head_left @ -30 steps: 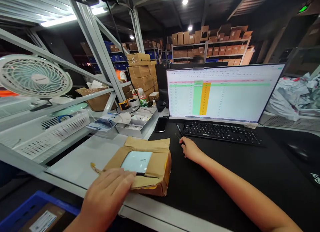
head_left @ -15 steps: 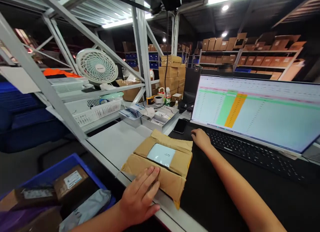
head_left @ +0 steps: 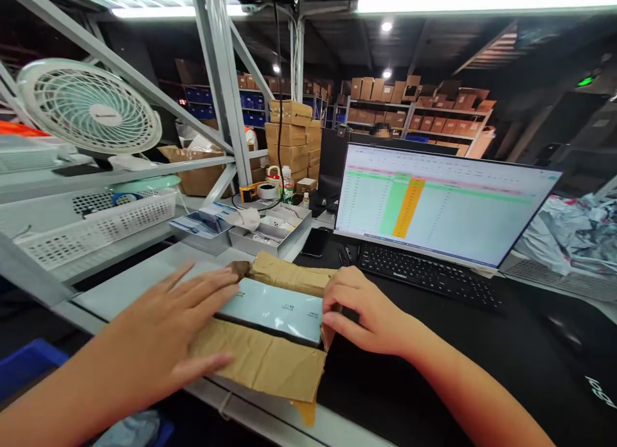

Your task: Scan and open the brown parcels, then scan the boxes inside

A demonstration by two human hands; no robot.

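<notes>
An opened cardboard box (head_left: 270, 360) lies at the desk's front edge, its flaps folded outward. Inside shows a pale blue, glossy flat package (head_left: 277, 309) with small dark print. My left hand (head_left: 178, 325) lies with fingers spread over the box's left end and front flap, slightly blurred. At the right end, my right hand (head_left: 361, 309) has its fingers curled round the short right flap, thumb in front and fingers behind. A strip of yellowish tape hangs from the box's front corner.
Behind the box are grey trays (head_left: 274, 232) of small items and a black phone (head_left: 316, 242). A keyboard (head_left: 429, 277) and monitor (head_left: 448, 209) stand to the right. Metal rack posts and a fan (head_left: 91, 110) are on the left, a blue bin (head_left: 29, 367) below.
The view has turned right. My right hand has come from beside the keyboard to the box's right flap. That flap now stands up, and more of the blue package shows.
</notes>
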